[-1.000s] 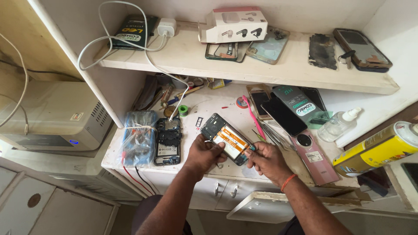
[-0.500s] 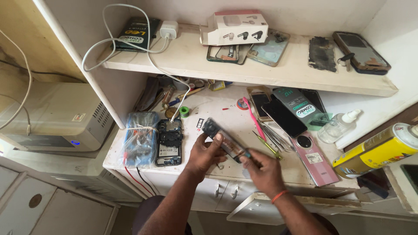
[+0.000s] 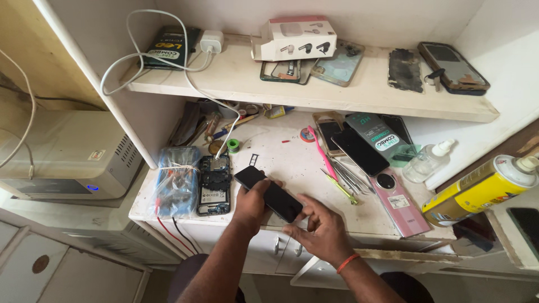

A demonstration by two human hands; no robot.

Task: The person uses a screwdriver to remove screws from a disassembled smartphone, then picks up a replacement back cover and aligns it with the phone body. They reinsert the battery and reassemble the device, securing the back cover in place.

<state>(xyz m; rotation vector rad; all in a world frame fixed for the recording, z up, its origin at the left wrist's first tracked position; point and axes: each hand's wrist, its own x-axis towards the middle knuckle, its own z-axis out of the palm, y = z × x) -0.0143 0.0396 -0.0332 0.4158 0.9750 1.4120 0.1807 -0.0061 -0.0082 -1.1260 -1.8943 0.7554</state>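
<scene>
A black smartphone [image 3: 268, 193] lies screen side up between my hands, over the front of the white workbench [image 3: 281, 157]. My left hand [image 3: 250, 205] grips its left long edge, fingers curled over the rim. My right hand [image 3: 318, 226] holds the lower right end with thumb and fingertips. To the left of my left hand an opened phone [image 3: 214, 184] shows its inner parts. Beside that lies a blue bundle bound with a rubber band [image 3: 177, 180].
Tweezers and thin tools [image 3: 343, 178], a pink phone back [image 3: 397, 201], other phones [image 3: 359, 150] and a clear bottle [image 3: 428, 160] lie at the right. A yellow spray can [image 3: 484, 184] stands far right. The shelf [image 3: 314, 90] above holds a box, phone cases, a charger [image 3: 211, 41] and white cables.
The phone was held back side up with its yellow-labelled inside showing; my hands have turned it over, and now its dark screen faces up.
</scene>
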